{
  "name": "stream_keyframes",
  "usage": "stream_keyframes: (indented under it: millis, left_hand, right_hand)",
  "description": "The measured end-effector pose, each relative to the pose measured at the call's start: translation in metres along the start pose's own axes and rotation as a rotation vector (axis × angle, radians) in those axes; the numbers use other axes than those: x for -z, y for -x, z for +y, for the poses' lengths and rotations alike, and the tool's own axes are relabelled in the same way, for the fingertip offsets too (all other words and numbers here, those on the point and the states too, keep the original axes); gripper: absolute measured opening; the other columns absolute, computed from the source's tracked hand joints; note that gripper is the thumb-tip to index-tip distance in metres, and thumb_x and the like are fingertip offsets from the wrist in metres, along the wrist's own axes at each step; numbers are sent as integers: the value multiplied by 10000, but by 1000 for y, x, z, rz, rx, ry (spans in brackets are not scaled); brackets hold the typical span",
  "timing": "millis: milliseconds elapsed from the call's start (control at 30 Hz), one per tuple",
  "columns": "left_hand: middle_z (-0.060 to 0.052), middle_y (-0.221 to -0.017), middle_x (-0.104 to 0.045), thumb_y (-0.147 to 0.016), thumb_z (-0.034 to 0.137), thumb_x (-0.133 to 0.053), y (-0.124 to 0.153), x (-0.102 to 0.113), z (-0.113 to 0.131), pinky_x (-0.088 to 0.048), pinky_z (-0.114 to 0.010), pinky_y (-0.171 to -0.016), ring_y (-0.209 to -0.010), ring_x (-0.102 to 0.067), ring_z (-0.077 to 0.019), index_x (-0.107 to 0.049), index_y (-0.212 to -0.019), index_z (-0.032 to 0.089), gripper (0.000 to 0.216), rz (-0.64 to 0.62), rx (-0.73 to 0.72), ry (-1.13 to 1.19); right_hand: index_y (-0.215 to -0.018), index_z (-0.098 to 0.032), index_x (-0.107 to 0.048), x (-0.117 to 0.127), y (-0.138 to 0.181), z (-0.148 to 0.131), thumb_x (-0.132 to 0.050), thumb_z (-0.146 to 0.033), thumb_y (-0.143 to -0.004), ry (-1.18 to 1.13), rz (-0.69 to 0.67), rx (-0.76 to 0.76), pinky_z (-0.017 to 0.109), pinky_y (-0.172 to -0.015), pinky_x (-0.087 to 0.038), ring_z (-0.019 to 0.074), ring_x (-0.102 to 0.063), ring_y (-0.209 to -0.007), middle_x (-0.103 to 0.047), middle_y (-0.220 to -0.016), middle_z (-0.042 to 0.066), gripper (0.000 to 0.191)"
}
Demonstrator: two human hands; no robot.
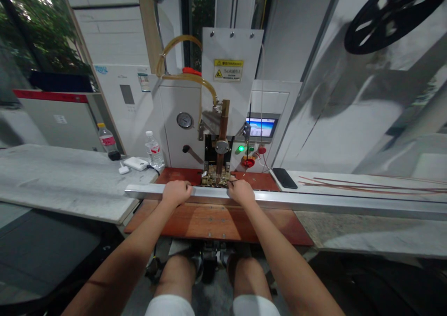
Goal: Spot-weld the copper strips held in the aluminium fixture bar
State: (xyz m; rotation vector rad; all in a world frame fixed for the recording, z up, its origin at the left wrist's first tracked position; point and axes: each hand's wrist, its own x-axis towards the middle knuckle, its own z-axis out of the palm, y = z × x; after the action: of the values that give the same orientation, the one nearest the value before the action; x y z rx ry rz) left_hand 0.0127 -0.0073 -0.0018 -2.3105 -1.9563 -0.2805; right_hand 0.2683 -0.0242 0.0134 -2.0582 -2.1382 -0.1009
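My left hand [176,192] and my right hand [240,191] rest side by side on a long silver metal bar [314,202] that lies across a reddish wooden work plate [216,223]. Both hands reach over the bar toward a small brass fixture [214,178] under a copper-coloured vertical electrode [221,141] of a white bench machine [226,97]. The right hand pinches a thin wire [233,181] that points toward the fixture. The left hand's fingers are curled on the bar's edge; whether they hold anything small is hidden.
A black phone [284,178] and long thin copper rods [366,185] lie on the right bench. Two water bottles [153,150] and a white power bank [136,163] stand at left. The machine has a gauge [184,120], a lit screen [261,127] and a green lamp [240,148].
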Motion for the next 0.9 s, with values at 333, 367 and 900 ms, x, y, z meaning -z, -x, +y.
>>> stream_keyframes:
  millis: [333,367,900]
  left_hand:
    - [-99,-912,-708,-844,403,-307,2,3,1,-436,-318,-781,-880,-638,-231,-712,-943,235,449,-6,-6,-20]
    - [-99,-918,-709,-844,402,-307,2,3,1,-435,-318,-786,-885,-638,-230,-711,-951,237,449,-11,-1,-16]
    - [-109,-901,-707,-835,400,-314,4,3,1,-431,-327,-767,-871,-637,-241,-715,-942,229,448,-6,-14,-10]
  right_hand:
    - [-1076,-196,-628,-2,0,0,-298,-357,-928,-13,7,2,297,-777,-441,225,-649,-878,-686,-920,124,396]
    - [-1084,-194,-626,-2,0,1,-298,-362,-928,-16,10,1,297,-772,-443,225,-650,-872,-687,-911,125,400]
    - [-1093,-203,-622,-3,4,0,-298,-380,-932,-23,26,-3,302,-768,-448,223,-654,-855,-689,-901,125,402]
